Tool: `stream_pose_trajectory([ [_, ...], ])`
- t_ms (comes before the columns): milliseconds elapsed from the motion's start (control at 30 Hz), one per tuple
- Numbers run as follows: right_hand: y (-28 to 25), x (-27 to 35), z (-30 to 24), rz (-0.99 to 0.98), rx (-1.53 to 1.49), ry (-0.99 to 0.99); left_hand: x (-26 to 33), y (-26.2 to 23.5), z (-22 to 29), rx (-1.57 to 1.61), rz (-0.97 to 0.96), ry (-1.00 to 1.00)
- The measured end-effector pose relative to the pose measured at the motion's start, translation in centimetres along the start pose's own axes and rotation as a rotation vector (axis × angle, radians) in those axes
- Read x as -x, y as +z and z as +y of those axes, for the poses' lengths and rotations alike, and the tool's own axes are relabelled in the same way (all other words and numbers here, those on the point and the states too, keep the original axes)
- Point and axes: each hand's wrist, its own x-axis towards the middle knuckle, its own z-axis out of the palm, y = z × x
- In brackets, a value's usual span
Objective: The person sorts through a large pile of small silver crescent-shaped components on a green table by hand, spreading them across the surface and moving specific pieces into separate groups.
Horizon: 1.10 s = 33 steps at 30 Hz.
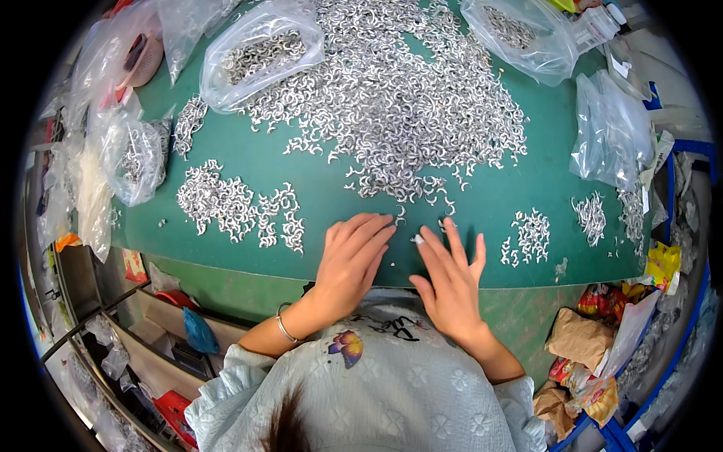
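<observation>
A large pile of small crescent-shaped silver metal pieces (407, 113) spreads over the green tabletop (248, 147). My left hand (350, 252) rests at the table's near edge, fingers stretched out side by side and pointing right. One loose curved piece (401, 216) lies just beyond its fingertips. To the right, my right hand (452, 275) has its fingers spread, with a small piece by one fingertip, partly hidden. Neither hand shows anything held. Left of my hands is a smaller heap of the same pieces (218, 200); at the right lies another small group (531, 235).
Open plastic bags of pieces stand at the far left (263, 56) and far right (520, 34). Another filled bag (139, 158) sits at the left edge. An empty-looking clear bag (611, 132) lies at right. Below are drawers (151, 331) and a brown paper bag (578, 339).
</observation>
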Motion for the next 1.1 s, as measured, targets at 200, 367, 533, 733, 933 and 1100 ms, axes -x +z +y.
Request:
stream_pose_trajectory([
  [200, 0.8, 0.2, -0.1, -0.042, -0.045, -0.017, -1.1, 1.1, -0.1, -0.028, -0.091, 0.098],
  [367, -0.6, 0.8, 1.4, 0.093, 0.032, 0.087, -0.1, 0.6, -0.9, 0.03, -0.102, 0.057],
  [533, 0.0, 0.6, 0.6, 0.006, 0.081, 0.117, -0.2, 0.4, -0.2, 0.053, -0.104, 0.079],
  [733, -0.7, 3.4, 2.5, 0.062, 0.273, 0.298, -0.6, 0.6, -0.1, 0.048, -0.047, 0.057],
  [933, 0.1, 3.8, 1.4, 0.002, 0.132, 0.034, -2.9, 2.1, 1.4, 0.056, -0.109, 0.176],
  [1100, -0.8, 3.9, 2.2, 0.017, 0.147, 0.207, -3.0, 1.7, 0.6, 0.005, -0.105, 0.149],
])
